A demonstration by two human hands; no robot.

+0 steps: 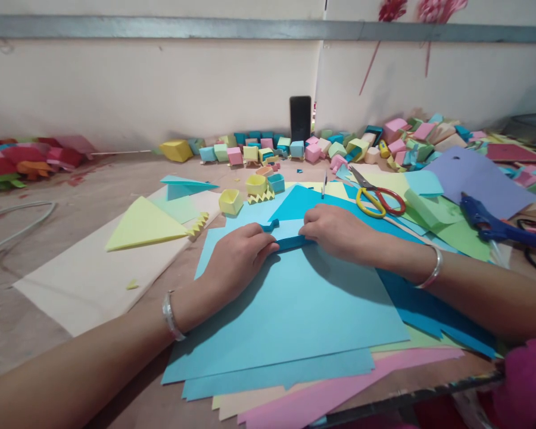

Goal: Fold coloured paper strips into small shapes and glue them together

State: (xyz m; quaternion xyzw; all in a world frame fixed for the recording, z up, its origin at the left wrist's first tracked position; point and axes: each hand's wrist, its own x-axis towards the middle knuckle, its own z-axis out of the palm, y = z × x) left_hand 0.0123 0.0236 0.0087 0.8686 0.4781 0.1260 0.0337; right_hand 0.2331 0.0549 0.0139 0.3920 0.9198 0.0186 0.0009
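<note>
My left hand [237,255] and my right hand [339,232] are closed on the two ends of a folded blue paper strip [291,242]. Its left end has a small bent-up edge, and fingertips cover both ends. Beneath the hands lies a stack of light blue paper sheets [290,316]. Behind the strip, a darker blue sheet [301,199] rests on the stack. Just beyond sit small open paper boxes, a yellow one [230,202] and a teal one [276,183], beside a zigzag-cut yellow strip [261,196].
Scissors [379,201] with yellow and red handles lie at right, near a blue glue gun [495,223]. A phone [300,119] stands against the wall among several paper cubes. At left, a folded yellow paper [145,225] lies on a pale sheet [102,286].
</note>
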